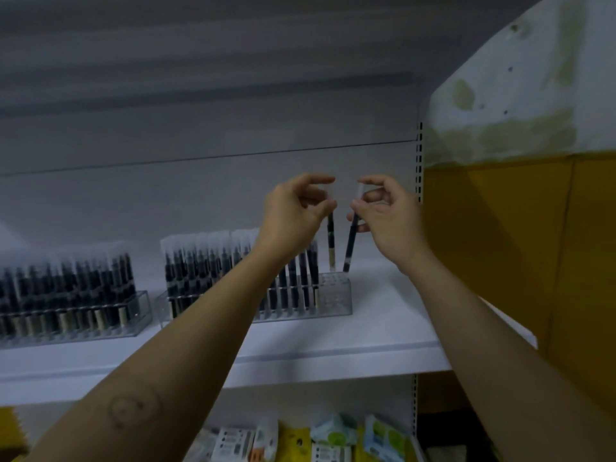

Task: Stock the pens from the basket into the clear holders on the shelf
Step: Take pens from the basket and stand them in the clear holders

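Observation:
My left hand (296,211) pinches the clear cap end of a dark pen (331,243) that hangs upright over the right end of a clear holder (336,295). My right hand (383,211) pinches a second dark pen (350,246), tilted, with its lower tip at the holder's top right holes. The holder stands on the white shelf (333,355) and is filled with several dark pens on its left and middle; its right end is bare. A second clear holder (133,315) full of pens stands to the left. The basket is out of view.
A yellow and white wall (516,228) closes off the shelf on the right. The shelf upright with slots (419,161) runs behind my right hand. Packaged goods (300,441) lie on the lower shelf.

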A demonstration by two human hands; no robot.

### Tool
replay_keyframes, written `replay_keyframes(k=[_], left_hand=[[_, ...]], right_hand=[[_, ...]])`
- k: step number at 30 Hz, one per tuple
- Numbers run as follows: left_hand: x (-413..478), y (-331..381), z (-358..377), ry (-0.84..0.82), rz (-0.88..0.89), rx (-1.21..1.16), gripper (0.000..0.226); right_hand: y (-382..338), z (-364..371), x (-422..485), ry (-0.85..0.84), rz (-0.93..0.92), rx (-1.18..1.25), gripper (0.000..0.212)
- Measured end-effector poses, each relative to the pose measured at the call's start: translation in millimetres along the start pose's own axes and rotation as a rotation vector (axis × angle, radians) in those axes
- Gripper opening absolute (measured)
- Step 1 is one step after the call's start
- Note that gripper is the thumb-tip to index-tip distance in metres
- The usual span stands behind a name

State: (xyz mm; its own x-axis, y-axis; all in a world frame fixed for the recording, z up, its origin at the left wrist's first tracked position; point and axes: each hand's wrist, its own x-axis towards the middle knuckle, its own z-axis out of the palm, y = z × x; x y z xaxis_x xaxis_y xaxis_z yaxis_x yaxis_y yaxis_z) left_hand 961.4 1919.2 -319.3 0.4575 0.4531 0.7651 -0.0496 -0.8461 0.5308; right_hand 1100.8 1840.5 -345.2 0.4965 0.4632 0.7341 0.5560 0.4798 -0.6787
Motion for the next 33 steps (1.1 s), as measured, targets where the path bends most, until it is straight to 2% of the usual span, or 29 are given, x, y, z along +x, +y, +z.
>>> replay_keyframes(k=[10,21,30,33], left_hand=[[16.9,-16.8,9.7,-0.037,-0.070,0.206,0.029],[28.3,-28.9,-1.1,-0.046,-0.101,0.231,0.026],[39.0,-23.3,4.4,-0.331,-0.225,0.338,0.006],[44.2,-21.4,3.2,-0.388,-0.289,0.331,0.007]], right_hand=[[25.5,13.3,21.0,-0.031,0.015,0.021,0.027],[52.4,23.0,13.0,-0.091,0.056,0.035,0.028],[60.9,24.9,-7.9,-0.127,-0.060,-0.124,0.034],[59.2,23.4,-8.6,-0.123,-0.081,-0.157,0.035]])
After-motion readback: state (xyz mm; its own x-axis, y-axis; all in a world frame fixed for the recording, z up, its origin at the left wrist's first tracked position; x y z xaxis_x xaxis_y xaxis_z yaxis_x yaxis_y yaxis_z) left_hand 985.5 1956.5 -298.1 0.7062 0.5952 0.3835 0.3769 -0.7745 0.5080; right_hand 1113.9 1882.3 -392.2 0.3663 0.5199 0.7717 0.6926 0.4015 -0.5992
